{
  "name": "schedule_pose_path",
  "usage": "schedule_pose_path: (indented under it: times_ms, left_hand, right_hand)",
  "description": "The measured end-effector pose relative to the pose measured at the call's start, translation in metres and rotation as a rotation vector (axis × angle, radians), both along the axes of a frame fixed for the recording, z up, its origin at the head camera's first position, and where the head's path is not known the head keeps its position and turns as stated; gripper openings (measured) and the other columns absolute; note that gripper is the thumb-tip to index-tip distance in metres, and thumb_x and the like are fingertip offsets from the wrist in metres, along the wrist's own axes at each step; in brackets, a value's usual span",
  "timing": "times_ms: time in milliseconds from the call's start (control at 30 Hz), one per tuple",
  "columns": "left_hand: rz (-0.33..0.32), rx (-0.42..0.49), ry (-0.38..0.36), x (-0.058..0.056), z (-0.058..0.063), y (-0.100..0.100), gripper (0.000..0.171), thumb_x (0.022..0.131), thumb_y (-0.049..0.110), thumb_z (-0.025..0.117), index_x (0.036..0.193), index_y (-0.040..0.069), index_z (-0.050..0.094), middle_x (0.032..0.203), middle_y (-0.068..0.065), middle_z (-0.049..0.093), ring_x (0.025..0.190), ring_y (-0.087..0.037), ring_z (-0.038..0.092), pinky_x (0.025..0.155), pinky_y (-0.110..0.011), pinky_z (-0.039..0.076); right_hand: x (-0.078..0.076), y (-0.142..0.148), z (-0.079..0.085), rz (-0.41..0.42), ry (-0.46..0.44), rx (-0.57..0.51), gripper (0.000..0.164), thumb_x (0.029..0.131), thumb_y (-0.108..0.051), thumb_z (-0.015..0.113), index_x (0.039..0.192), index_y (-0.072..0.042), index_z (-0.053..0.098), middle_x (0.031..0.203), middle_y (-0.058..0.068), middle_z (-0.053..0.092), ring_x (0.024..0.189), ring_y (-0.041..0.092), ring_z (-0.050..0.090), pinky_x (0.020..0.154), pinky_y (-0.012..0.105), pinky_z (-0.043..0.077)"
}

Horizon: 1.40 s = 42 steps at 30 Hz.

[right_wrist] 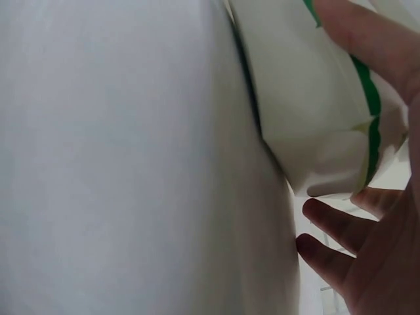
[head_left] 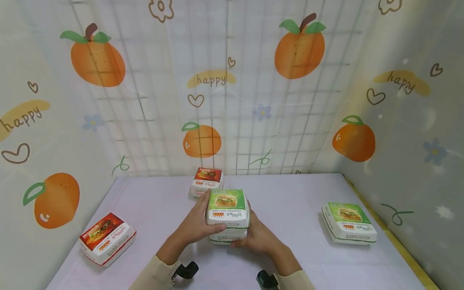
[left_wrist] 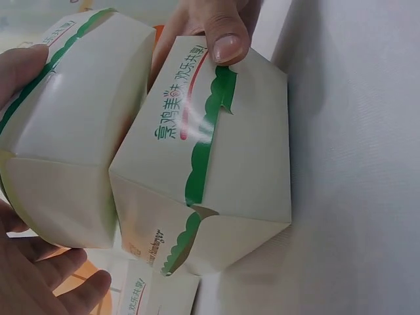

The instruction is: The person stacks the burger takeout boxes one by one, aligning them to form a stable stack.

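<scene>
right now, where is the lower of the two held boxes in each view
Head: lower box low in the centre, under the upper box.
Left wrist: in the middle, right of the upper box.
Right wrist: upper right.
Shared landmark: the right hand, its thumb on the lower box in all three.

Two stacked green-and-white burger boxes point(head_left: 227, 217)

Soft, even light in the head view; the white orange-print curtain point(head_left: 232, 108) glows at twelve o'clock, glare flecks around three! Faint shadow at six on the flat pale-lilac counter point(head_left: 290, 217). Left wrist: crisp lettering on the white, green-banded cardboard box point(left_wrist: 197, 118). Right wrist: dimmer, nine o'clock blurred!
</scene>
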<state>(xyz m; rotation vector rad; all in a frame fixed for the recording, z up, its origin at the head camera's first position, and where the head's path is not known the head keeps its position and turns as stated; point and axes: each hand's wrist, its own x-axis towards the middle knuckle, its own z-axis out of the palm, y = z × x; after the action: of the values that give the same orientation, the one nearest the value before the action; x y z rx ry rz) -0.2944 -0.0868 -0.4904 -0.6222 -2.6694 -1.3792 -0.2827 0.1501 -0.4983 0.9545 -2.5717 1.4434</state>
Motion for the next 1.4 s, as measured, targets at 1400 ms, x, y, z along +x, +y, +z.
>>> schedule_pose_path:
  times_ms: [1400]
  left_hand:
    - [-0.103, 0.018, -0.024, -0.003, -0.008, -0.011, 0.117, 0.072, 0.062, 0.077, 0.157, 0.031, 0.003, 0.158, 0.006, 0.019, 0.137, -0.016, 0.032, 0.109, -0.053, 0.027]
  right_hand:
    - [0.003, 0.026, 0.017, -0.239, -0.065, 0.253, 0.101, 0.077, -0.053, 0.076, 0.156, -0.036, 0.016, 0.152, -0.014, 0.033, 0.134, 0.019, 0.041, 0.107, 0.055, 0.031]
